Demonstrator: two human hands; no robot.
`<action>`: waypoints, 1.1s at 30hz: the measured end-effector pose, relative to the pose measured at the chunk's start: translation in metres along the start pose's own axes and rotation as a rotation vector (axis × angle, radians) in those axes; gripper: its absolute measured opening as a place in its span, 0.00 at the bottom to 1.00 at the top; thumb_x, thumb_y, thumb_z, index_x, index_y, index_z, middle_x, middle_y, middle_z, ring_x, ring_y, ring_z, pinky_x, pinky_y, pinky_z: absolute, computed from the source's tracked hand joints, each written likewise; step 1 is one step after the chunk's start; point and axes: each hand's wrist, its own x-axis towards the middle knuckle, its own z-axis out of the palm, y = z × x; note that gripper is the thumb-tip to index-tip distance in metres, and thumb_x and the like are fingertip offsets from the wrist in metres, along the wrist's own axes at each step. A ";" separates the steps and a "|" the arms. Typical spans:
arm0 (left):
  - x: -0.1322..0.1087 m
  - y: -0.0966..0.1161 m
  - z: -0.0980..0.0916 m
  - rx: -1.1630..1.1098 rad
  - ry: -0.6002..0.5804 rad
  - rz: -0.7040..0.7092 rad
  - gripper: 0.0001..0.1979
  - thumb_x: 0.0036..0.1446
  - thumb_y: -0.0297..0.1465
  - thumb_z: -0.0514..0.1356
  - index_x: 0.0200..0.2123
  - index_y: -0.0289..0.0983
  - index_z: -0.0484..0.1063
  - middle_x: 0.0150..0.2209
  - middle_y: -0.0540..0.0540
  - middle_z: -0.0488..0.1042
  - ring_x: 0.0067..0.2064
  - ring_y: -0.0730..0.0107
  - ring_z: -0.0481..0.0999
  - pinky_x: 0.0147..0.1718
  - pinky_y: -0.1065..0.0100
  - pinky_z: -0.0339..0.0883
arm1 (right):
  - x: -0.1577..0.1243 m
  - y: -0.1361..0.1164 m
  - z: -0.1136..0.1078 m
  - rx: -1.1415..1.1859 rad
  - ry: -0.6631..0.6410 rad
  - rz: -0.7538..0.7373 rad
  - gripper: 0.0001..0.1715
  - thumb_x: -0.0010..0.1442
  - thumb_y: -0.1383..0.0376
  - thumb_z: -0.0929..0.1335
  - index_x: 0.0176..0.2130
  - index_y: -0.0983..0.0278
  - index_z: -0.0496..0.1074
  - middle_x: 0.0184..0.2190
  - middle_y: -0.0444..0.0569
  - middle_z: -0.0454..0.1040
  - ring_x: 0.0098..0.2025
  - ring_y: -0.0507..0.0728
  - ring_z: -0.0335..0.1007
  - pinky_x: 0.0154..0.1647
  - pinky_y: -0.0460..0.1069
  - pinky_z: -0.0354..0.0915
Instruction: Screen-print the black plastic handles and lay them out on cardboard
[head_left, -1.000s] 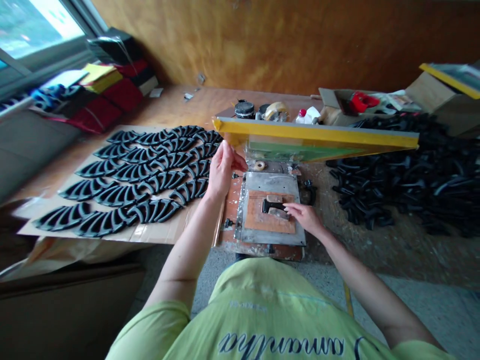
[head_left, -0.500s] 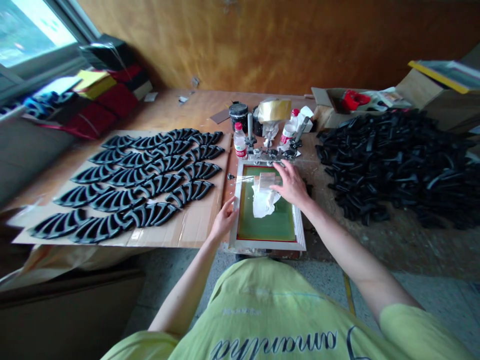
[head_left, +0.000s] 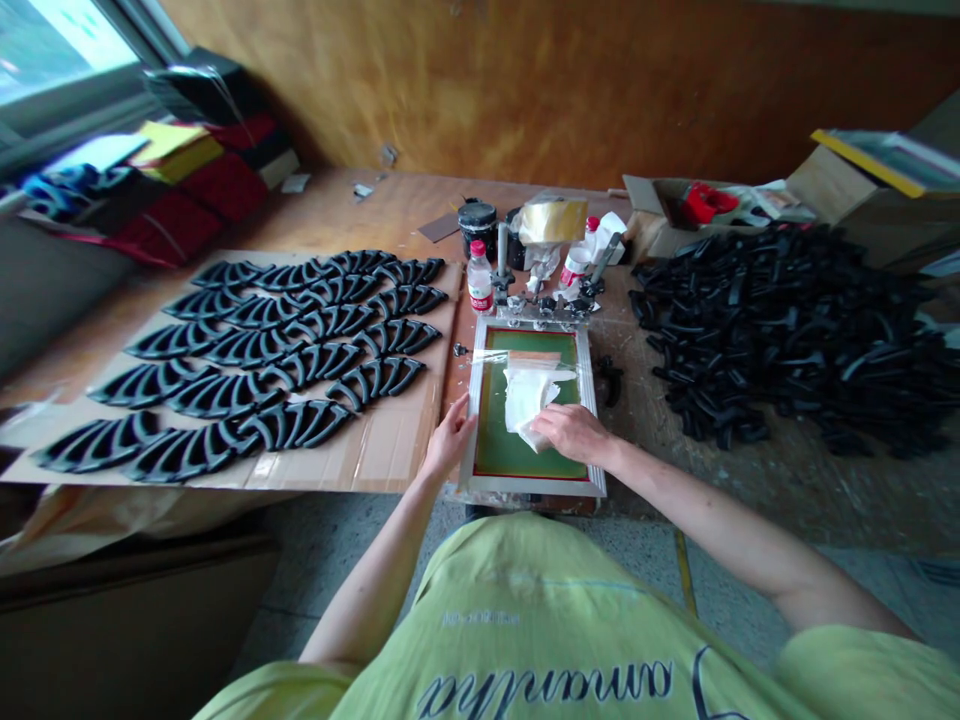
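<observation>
A printing screen point(head_left: 592, 440) with a silver frame and green mesh lies flat on the wooden table in front of me. My left hand point(head_left: 450, 440) grips the frame's left edge near the front corner. My right hand point(head_left: 570, 432) is closed on a squeegee point(head_left: 529, 395) smeared with white ink, pulled toward the near part of the mesh. A patch of white ink lies on the mesh beside it.
Rows of black curved parts point(head_left: 255, 370) lie on a cardboard sheet point(head_left: 382, 455) to the left. A big heap of black parts point(head_left: 787, 330) fills the right. Bottles point(head_left: 478, 278), a black jar point(head_left: 478, 222) and tape stand behind the screen. Cardboard boxes point(head_left: 832, 185) sit at the far right.
The raised screen came down flat onto the plate. My right hand left the plate, took the squeegee at the far end and has drawn it toward me; my left hand moved down to the frame's edge.
</observation>
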 end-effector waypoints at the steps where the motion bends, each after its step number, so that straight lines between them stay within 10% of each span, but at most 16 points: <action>1: 0.001 -0.001 0.000 -0.013 -0.010 0.003 0.29 0.58 0.43 0.60 0.63 0.43 0.67 0.29 0.51 0.77 0.28 0.69 0.75 0.30 0.70 0.67 | 0.002 0.002 -0.003 0.014 -0.014 0.006 0.08 0.64 0.69 0.67 0.37 0.62 0.77 0.35 0.46 0.78 0.37 0.54 0.71 0.34 0.46 0.60; 15: -0.004 0.005 -0.006 -0.328 -0.142 0.022 0.38 0.55 0.47 0.62 0.65 0.34 0.63 0.27 0.51 0.73 0.25 0.75 0.68 0.24 0.74 0.59 | 0.018 0.001 -0.005 0.072 0.184 0.194 0.11 0.62 0.62 0.71 0.45 0.59 0.76 0.39 0.47 0.78 0.40 0.56 0.73 0.38 0.48 0.66; 20: -0.016 0.045 -0.025 -0.456 -0.134 -0.016 0.42 0.50 0.48 0.66 0.65 0.36 0.63 0.27 0.51 0.74 0.25 0.74 0.70 0.24 0.74 0.60 | 0.053 0.042 -0.048 0.074 0.358 0.406 0.32 0.60 0.57 0.72 0.61 0.55 0.67 0.44 0.49 0.77 0.40 0.58 0.74 0.39 0.50 0.68; 24: -0.017 0.094 -0.043 -0.538 -0.039 0.063 0.28 0.54 0.52 0.62 0.44 0.34 0.77 0.28 0.49 0.74 0.26 0.74 0.70 0.24 0.73 0.62 | 0.025 0.098 -0.068 0.125 0.610 0.615 0.25 0.66 0.57 0.67 0.59 0.64 0.70 0.42 0.52 0.78 0.37 0.54 0.73 0.40 0.48 0.68; 28: 0.007 0.145 -0.046 -0.708 0.073 0.298 0.27 0.61 0.54 0.52 0.42 0.36 0.75 0.35 0.46 0.77 0.33 0.71 0.76 0.32 0.71 0.70 | -0.018 0.118 -0.035 0.152 0.593 0.833 0.22 0.69 0.60 0.61 0.44 0.75 0.76 0.32 0.52 0.79 0.30 0.51 0.70 0.31 0.45 0.68; 33: 0.040 0.189 -0.045 -0.757 0.081 0.429 0.26 0.63 0.54 0.50 0.45 0.39 0.70 0.34 0.46 0.76 0.37 0.70 0.78 0.35 0.70 0.73 | -0.017 0.054 0.038 0.151 0.315 0.655 0.16 0.62 0.54 0.70 0.34 0.65 0.75 0.34 0.50 0.78 0.38 0.56 0.73 0.39 0.48 0.69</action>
